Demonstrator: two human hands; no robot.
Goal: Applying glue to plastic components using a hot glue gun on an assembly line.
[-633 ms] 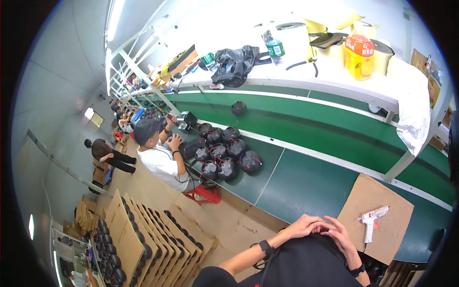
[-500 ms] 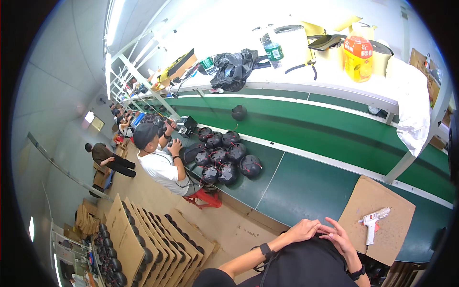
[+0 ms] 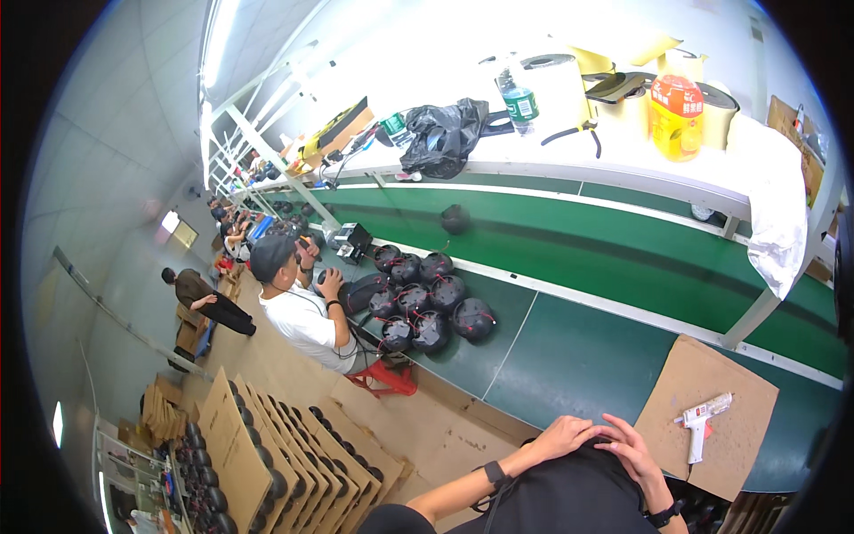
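Note:
My two hands meet over my black-clothed lap, close to the front edge of the green workbench (image 3: pixel 569 347). My left hand (image 3: pixel 562 438) reaches across with loosely bent fingers, their tips against the fingers of my right hand (image 3: pixel 630 450). The right hand's fingers are stretched and apart. I see nothing held in either hand. A white glue gun (image 3: pixel 696 422) lies on a brown cardboard sheet (image 3: pixel 672 400) on the bench, right of my right hand. Farther left on the bench stand several black round shells (image 3: pixel 472 319) with red wires.
A person in a white shirt (image 3: pixel 298 325) sits at the bench to the left on a red stool (image 3: pixel 382 378). Cardboard sheets (image 3: pixel 229 445) with black domes stand at lower left. The shelf above holds a juice bottle (image 3: pixel 677 120), pliers (image 3: pixel 574 133) and a black bag (image 3: pixel 442 142).
The whole view has shifted slightly, so the bench and shelf sit a little lower and farther right. My left fingers have straightened slightly against my right hand; the glue gun stays on the cardboard.

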